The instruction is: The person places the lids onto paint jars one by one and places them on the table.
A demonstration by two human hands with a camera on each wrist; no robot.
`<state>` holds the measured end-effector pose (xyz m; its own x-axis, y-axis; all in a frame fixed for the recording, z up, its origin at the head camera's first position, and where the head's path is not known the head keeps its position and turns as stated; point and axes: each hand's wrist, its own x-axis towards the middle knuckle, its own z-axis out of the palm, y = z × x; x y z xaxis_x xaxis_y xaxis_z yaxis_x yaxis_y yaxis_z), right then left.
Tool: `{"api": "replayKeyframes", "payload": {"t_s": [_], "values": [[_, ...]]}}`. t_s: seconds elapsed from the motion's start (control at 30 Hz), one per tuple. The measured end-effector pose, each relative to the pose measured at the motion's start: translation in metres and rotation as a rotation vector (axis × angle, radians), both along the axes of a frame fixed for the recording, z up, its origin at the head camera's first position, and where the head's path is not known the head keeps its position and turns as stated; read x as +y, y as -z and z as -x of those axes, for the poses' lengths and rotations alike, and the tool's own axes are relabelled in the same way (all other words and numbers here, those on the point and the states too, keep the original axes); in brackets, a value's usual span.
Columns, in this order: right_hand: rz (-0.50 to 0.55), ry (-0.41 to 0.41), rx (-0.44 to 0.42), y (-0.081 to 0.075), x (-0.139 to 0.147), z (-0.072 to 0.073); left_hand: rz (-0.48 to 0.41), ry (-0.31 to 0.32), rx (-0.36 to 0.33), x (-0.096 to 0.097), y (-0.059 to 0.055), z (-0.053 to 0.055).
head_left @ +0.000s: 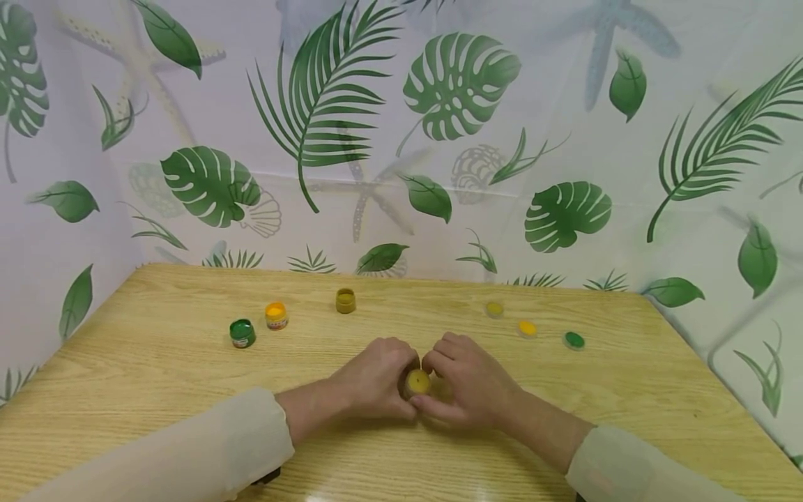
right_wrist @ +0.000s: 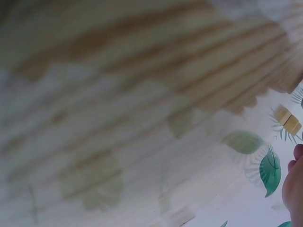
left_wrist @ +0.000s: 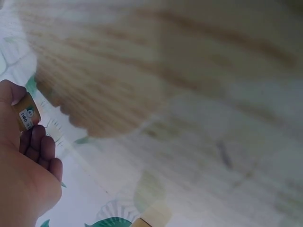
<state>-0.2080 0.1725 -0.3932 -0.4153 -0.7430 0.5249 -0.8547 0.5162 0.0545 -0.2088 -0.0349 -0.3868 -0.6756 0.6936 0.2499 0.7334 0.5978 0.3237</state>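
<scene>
A small paint jar (head_left: 418,381) with a dull yellow top is held between both hands above the near middle of the table. My left hand (head_left: 376,380) grips it from the left with curled fingers and thumb. From the other side, my right hand (head_left: 473,383) pinches it with thumb and bent fingers. The left wrist view shows the jar's printed label (left_wrist: 27,114) between the left thumb and fingers. Only an edge of the right hand (right_wrist: 294,189) appears in the right wrist view, and its grip is out of frame there.
On the wooden table (head_left: 157,390), uncapped green (head_left: 242,333), orange-yellow (head_left: 276,316) and ochre (head_left: 346,301) paint jars stand left of centre. Ochre (head_left: 494,309), yellow (head_left: 528,328) and green (head_left: 574,340) lids lie to the right. A leaf-print cloth (head_left: 376,230) hangs behind the table.
</scene>
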Motion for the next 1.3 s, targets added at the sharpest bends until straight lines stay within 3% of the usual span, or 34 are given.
{"api": "replayKeyframes", "payload": {"t_s": [0.13,0.27,0.67,0.97,1.3], "values": [[-0.022,0.008,-0.011,-0.0004,-0.0007,0.0004,0.042,-0.024,0.157,-0.0009,0.0009,-0.0002],[-0.033,-0.002,0.008,0.0001,-0.0018,0.0009,0.091,-0.051,0.23,-0.001,0.0005,-0.0024],[-0.145,0.039,0.137,0.0002,-0.0035,-0.0011,0.222,-0.065,0.24,0.0021,0.0011,-0.0059],[-0.184,0.074,0.203,-0.0014,-0.0044,-0.0005,0.154,-0.054,0.318,0.0011,0.0001,-0.0042],[-0.12,0.061,0.156,-0.0017,-0.005,-0.0018,0.136,-0.036,0.364,-0.0005,0.0006,-0.0041]]}}
